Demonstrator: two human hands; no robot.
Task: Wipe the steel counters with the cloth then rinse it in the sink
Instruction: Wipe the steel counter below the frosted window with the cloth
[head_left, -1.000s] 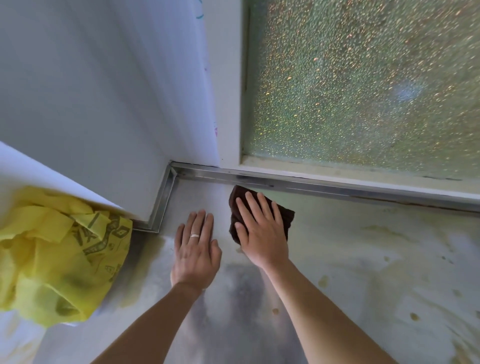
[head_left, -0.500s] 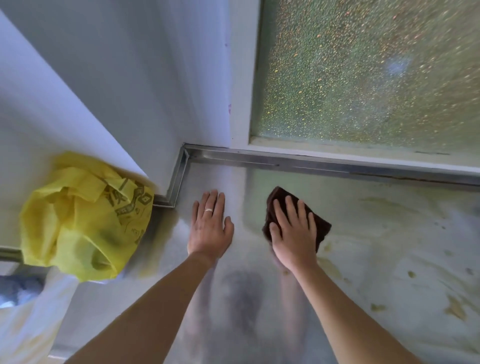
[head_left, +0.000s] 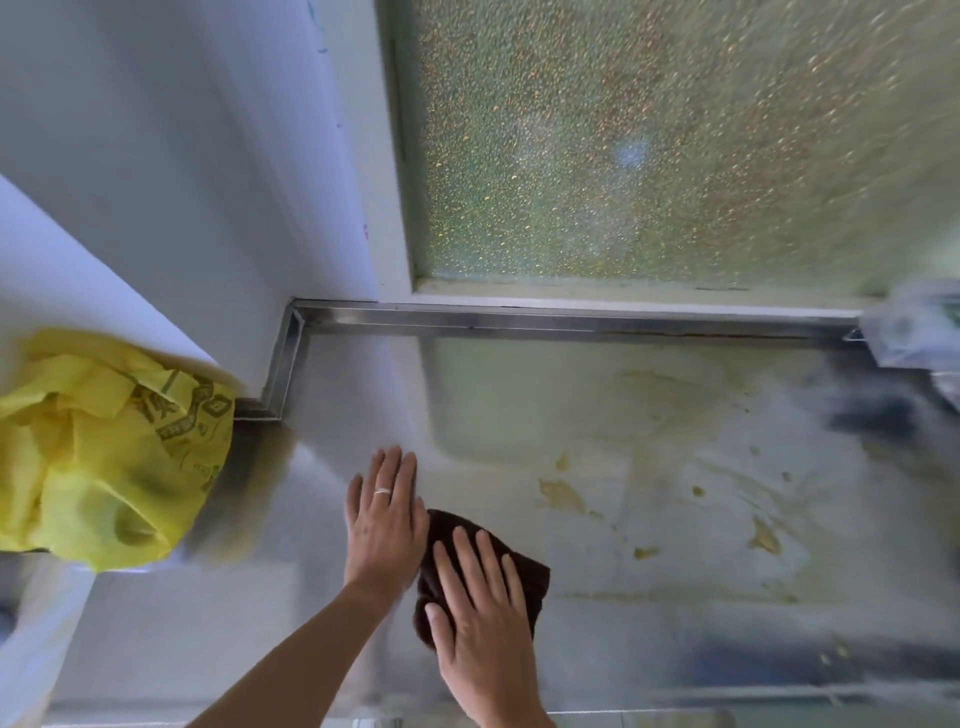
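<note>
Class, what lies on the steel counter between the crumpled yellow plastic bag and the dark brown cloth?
In the head view, the left hand, flat on the steel counter, between bag and cloth.

It looked a kitchen: a stained steel counter (head_left: 675, 467) ran under a frosted window (head_left: 649, 145).

Yellow plastic bag (head_left: 104, 457), left of the counter: dark green printed characters and patterns, creased and blurred, not legible. No other text readable.
</note>
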